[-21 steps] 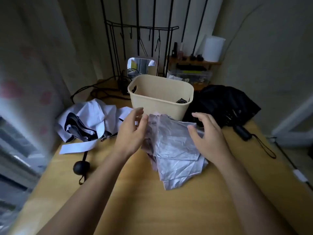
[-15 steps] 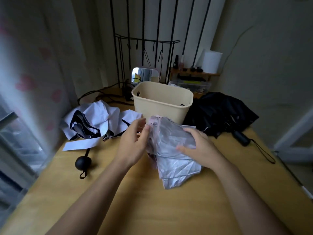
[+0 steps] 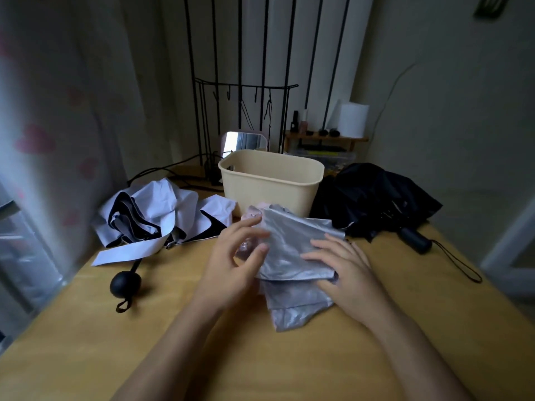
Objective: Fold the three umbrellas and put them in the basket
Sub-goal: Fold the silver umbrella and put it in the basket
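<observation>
A silver umbrella (image 3: 295,247) with pink edges lies crumpled on the wooden table, just in front of the beige basket (image 3: 269,189). My left hand (image 3: 231,264) curls around its left side, fingers bent over a clear handle part. My right hand (image 3: 344,270) lies flat on the silver fabric, pressing it down. A white and black umbrella (image 3: 150,215) sprawls at the left, its round black handle (image 3: 126,283) toward me. A black umbrella (image 3: 373,201) lies loosely collapsed right of the basket, handle (image 3: 415,241) pointing to the right.
A small mirror (image 3: 243,141) and a black wire rack (image 3: 246,111) stand behind the basket. A wooden shelf (image 3: 324,140) with small bottles and a white roll sits at the back right. Black cables (image 3: 162,172) run along the back left. The table's near part (image 3: 260,357) is bare wood.
My right hand came down from hovering above the silver umbrella to lie flat on its fabric. My left hand's fingers curled in at the left side. The fabric is more gathered.
</observation>
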